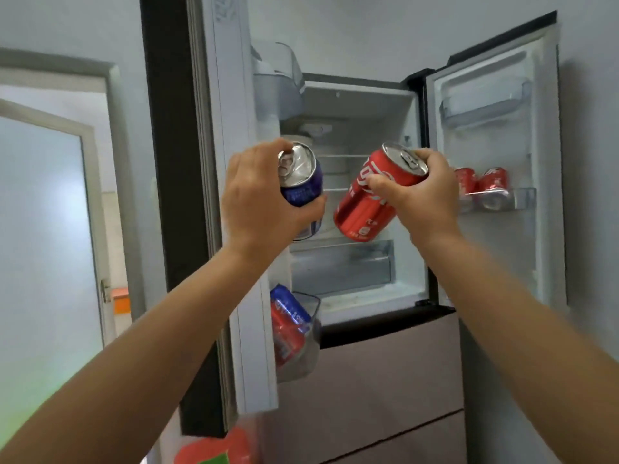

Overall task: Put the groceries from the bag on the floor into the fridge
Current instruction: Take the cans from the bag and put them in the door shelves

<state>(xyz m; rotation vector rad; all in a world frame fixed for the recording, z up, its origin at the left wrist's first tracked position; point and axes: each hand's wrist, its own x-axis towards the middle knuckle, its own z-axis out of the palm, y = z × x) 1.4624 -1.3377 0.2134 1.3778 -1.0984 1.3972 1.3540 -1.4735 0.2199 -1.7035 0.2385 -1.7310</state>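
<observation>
Before open fridge (355,202), each raised hand grips a tilted can

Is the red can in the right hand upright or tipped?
Tipped. The red can in the right hand leans, its top up-right and its base down-left.

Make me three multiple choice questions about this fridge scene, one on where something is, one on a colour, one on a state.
1. Where do the red cans already put away on the right sit?
A. right door shelf
B. bottom drawer
C. floor

2. What colour is the can in the left hand?
A. green
B. blue
C. yellow

3. How are the fridge doors?
A. both open
B. both shut
C. one shut

Answers:
1 A, they rest in the right door's shelf.
2 B, its body is blue.
3 A, both upper doors are swung open.
</observation>
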